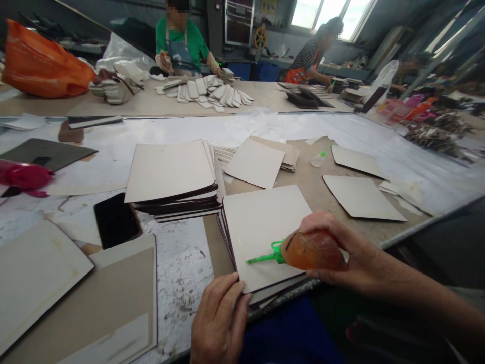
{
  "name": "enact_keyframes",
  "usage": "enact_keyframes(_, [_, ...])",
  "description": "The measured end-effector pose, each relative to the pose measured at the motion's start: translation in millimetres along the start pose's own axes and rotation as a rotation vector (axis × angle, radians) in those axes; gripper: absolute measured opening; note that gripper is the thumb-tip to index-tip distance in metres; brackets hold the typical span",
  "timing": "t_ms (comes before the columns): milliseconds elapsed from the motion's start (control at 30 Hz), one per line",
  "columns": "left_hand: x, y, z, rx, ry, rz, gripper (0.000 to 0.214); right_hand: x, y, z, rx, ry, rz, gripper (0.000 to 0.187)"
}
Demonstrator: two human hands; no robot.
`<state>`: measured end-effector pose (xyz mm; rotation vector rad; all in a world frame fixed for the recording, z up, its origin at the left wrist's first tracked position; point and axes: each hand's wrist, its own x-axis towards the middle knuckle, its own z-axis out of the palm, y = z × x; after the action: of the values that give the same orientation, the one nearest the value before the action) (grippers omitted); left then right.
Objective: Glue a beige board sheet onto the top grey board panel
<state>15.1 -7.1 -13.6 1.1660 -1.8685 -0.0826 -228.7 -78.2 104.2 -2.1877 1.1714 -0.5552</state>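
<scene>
My right hand (350,253) is closed round an orange-brown squeeze bottle (310,250) with a green nozzle (263,258). The nozzle tip rests on the top white card of a small stack (261,227) at the table's near edge. A thin glue line runs along that card's left side. My left hand (220,318) lies at the stack's near-left corner, fingers bent down against the card edges.
A taller stack of white cards (172,177) stands to the left, with a black phone (115,220) beside it. Loose cards (361,197) lie right. A small glue bottle (318,157) lies behind. Two people work at the far side, one beside scattered white pieces (212,93).
</scene>
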Motion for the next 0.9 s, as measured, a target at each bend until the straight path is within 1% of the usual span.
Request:
enact_keyframes(100, [3.2, 3.4, -1.0, -0.014, 0.024, -0.003, 0.019, -6.7, -3.1, -0.7, 0.002, -0.011, 0.012, 0.044])
enact_keyframes(267, [4.1, 5.7, -2.3, 0.007, 0.011, -0.026, 0.021, -15.9, -6.4, -0.1, 0.004, -0.015, 0.010, 0.046])
enact_keyframes(467, [5.4, 6.9, -2.9, -0.008, 0.013, -0.017, 0.020, -20.1, -6.5, 1.4, 0.015, -0.005, 0.027, 0.045])
enact_keyframes(667, [4.2, 6.9, -3.7, 0.006, 0.005, -0.003, 0.020, -28.3, 0.0, -4.3, -0.006, 0.010, 0.063, 0.048])
enact_keyframes(900, [2.7, 4.2, -1.6, 0.022, 0.011, 0.024, 0.020, -50.6, 12.3, -15.2, 0.022, 0.066, 0.155, 0.048])
